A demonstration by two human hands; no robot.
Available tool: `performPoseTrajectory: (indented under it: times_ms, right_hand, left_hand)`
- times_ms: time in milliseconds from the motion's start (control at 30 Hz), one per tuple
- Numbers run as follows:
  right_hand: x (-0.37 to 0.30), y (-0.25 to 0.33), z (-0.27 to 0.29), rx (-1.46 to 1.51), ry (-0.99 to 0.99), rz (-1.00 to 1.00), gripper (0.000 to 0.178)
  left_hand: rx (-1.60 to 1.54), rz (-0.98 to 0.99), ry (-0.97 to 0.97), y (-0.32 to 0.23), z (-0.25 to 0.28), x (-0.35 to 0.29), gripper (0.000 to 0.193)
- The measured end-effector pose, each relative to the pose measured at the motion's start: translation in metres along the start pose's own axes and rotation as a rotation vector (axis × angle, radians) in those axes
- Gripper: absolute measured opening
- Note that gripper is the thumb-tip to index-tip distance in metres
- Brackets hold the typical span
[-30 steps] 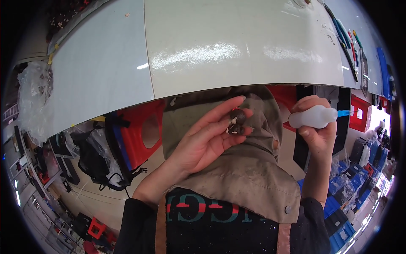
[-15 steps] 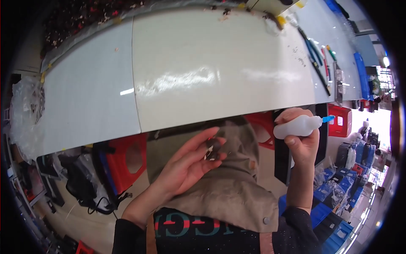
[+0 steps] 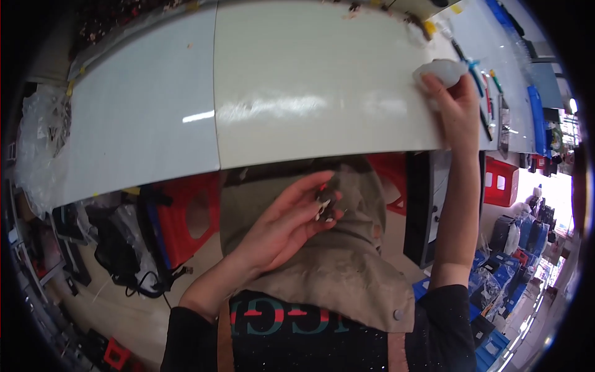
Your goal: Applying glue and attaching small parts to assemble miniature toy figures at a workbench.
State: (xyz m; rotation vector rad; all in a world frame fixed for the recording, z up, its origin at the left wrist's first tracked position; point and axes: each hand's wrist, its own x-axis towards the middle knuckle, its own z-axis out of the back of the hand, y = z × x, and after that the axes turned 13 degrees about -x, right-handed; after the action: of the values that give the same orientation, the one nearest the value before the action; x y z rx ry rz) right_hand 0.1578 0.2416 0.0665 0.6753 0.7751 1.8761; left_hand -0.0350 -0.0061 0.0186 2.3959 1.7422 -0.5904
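My left hand point(image 3: 279, 229) is closed round a small dark piece with white and red bits point(image 3: 326, 203), held above my lap in front of the brown apron point(image 3: 334, 279). The fingers hide part of the piece. Stretched out over the right side of the table, my right hand point(image 3: 460, 108) grips a white plastic squeeze bottle point(image 3: 440, 72), which lies nearly level with its blue tip toward the right. Whether the bottle touches the tabletop, I cannot tell. Slim tools, one of them a green-ended one point(image 3: 495, 79), lie just right of that hand.
The pale table point(image 3: 316, 80) spans the view, with a heap of dark pieces point(image 3: 114, 18) at its far left. Clear plastic wrap point(image 3: 40, 139) hangs at the left edge. Red stools point(image 3: 184, 220) stand beneath. Blue boxes point(image 3: 493, 347) are stacked on the floor at right.
My right hand has carried the squeeze bottle up and away from me, from the table's near edge to beside the tools. My left hand still holds the dark piece, shifted slightly.
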Motion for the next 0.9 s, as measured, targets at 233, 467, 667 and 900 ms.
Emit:
performPoseTrajectory:
  times_ms: [233, 467, 667, 900]
  right_hand:
    - [-0.056, 0.023, 0.004, -0.175, -0.423, 0.194, 0.029]
    - [-0.122, 0.043, -0.046, 0.014, 0.441, 0.156, 0.030]
    - [-0.127, 0.039, -0.051, 0.054, 0.544, 0.142, 0.032]
    - [-0.131, 0.039, -0.054, 0.022, 0.563, 0.078, 0.033]
  left_hand:
    - [0.054, 0.022, -0.040, -0.001, 0.000, 0.001, 0.043]
    - [0.054, 0.054, -0.044, 0.008, 0.000, 0.006, 0.044]
    - [0.078, 0.067, -0.060, 0.014, 0.000, 0.007, 0.045]
    - [0.118, 0.077, -0.101, 0.015, 0.002, 0.009, 0.047]
